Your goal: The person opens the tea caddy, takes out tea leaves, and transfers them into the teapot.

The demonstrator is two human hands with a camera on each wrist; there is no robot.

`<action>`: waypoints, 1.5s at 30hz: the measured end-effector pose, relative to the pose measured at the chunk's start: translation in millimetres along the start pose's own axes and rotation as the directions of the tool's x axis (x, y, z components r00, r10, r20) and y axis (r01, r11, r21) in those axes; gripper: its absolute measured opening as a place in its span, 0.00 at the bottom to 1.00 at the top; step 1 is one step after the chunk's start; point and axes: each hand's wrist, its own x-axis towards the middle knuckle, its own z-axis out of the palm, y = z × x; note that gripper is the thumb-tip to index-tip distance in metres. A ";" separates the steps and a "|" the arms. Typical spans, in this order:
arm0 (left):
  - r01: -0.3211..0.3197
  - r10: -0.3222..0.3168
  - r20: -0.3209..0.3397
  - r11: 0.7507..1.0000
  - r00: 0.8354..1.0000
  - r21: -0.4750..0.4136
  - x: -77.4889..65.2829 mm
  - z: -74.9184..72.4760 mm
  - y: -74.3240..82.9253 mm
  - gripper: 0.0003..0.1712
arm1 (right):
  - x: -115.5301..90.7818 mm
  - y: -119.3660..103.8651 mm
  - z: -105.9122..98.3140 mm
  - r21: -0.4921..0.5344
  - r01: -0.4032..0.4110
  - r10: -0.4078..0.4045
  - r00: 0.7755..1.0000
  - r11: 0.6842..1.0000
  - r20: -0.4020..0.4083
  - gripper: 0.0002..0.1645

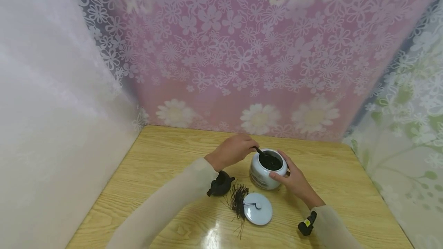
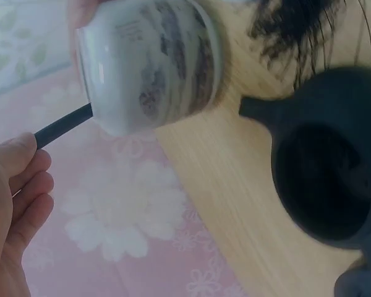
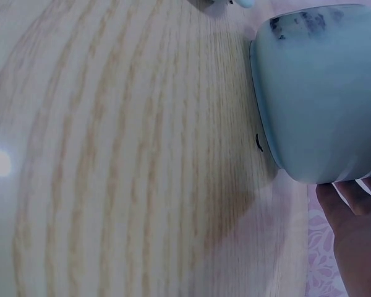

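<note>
My left hand (image 1: 237, 150) pinches the thin dark handle of a scoop (image 1: 258, 150), which slants down into a white lidless jar (image 1: 257, 174). Dark tea leaves (image 1: 271, 161) fill the jar's inside; the scoop's head is hidden there. My right hand (image 1: 295, 180) grips the jar from the right, thumb on the near side and fingers round the far side. The jar's painted side (image 2: 167, 68) shows in the left wrist view. Below my left wrist stands a small black teapot (image 1: 223, 184) without a lid; its round opening faces up.
The white jar lid (image 1: 262, 215) lies in front of the jar, with a dark stringy tassel (image 1: 238, 199) beside it. A dark leaf fragment (image 3: 258, 143) lies by the jar's base on the wooden table (image 1: 173, 145). Patterned curtains (image 1: 225, 60) hang behind and at the sides.
</note>
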 end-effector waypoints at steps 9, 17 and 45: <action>-0.054 0.046 0.097 0.995 0.994 0.080 5.8 5.0 4.7 0.14 | 0.1 -0.3 0.3 -0.007 -0.005 0.005 1.000 1.000 0.000 0.62; 0.051 -0.025 0.172 0.987 0.985 -0.150 6.8 15.3 -0.5 0.16 | -0.5 -0.3 0.7 -0.008 0.003 -0.003 1.000 1.000 0.000 0.61; 0.425 -0.505 0.186 0.412 0.843 -0.806 -36.0 49.2 -18.1 0.15 | 1.2 5.6 0.3 -0.011 0.019 -0.019 1.000 1.000 -0.007 0.61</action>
